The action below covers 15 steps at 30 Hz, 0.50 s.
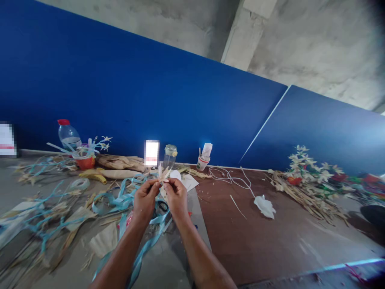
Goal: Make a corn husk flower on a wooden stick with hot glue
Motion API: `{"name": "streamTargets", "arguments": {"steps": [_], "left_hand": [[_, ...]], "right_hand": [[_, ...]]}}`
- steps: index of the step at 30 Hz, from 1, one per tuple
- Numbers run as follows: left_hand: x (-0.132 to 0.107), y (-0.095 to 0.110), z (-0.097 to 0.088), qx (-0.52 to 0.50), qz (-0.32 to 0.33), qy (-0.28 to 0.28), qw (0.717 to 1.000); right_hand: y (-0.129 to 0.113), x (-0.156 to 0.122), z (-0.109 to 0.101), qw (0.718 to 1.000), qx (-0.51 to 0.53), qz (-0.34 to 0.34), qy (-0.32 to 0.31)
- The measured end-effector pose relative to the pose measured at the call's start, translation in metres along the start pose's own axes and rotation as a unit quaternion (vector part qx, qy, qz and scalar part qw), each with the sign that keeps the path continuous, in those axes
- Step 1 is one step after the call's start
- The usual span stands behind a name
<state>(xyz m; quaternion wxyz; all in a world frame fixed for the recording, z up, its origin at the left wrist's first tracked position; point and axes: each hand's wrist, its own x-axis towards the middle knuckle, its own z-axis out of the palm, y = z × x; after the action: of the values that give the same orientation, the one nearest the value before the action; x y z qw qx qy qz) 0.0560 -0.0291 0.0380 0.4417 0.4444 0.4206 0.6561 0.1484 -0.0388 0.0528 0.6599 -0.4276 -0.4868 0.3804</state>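
Note:
Both my hands are raised over the near middle of the table, fingertips close together. Between them stands a small flower (pixel 163 173) with pale, pointed petals that look like dried husk. My left hand (pixel 145 197) pinches its base from the left. On the other side, my right hand (pixel 177 196) pinches it with thumb and forefinger. Light blue ribbon (pixel 120 200) lies in loops below and left of my hands. A black ring-shaped item (pixel 163 206) shows between my wrists. White paper (pixel 190 182) lies just beyond my right hand.
Left: blue-wrapped stems (pixel 45 233), a tape roll (pixel 80 184), a red container (pixel 84 161) and a bottle (pixel 69 134). Behind: dried husks (pixel 120 162), a clear jar (pixel 170 156), a paper cup (pixel 203 162). Right: a white cable (pixel 231 178), crumpled white material (pixel 264 206), a flower bunch (pixel 303 164). A blue partition (pixel 180 100) stands behind.

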Motion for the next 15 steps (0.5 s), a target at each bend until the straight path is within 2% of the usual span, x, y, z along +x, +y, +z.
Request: {"name": "streamTargets", "arguments": {"steps": [3,8,13,15], "left_hand": [[-0.002,0.003,0.001,0.049,0.034,-0.012,0.998],[-0.007,0.015,0.011,0.067,0.059,-0.019,0.996],[-0.011,0.024,0.024,0.035,0.039,-0.007,0.999],[-0.011,0.023,0.027,0.013,0.019,-0.019,1.000]], "right_hand": [[-0.007,0.001,0.003,1.000,0.010,-0.003,0.000],[-0.014,0.002,0.001,0.999,0.035,0.011,0.009],[-0.014,0.005,-0.005,0.996,0.086,0.022,0.000],[-0.014,0.006,-0.008,0.995,0.094,0.025,0.006]]}}
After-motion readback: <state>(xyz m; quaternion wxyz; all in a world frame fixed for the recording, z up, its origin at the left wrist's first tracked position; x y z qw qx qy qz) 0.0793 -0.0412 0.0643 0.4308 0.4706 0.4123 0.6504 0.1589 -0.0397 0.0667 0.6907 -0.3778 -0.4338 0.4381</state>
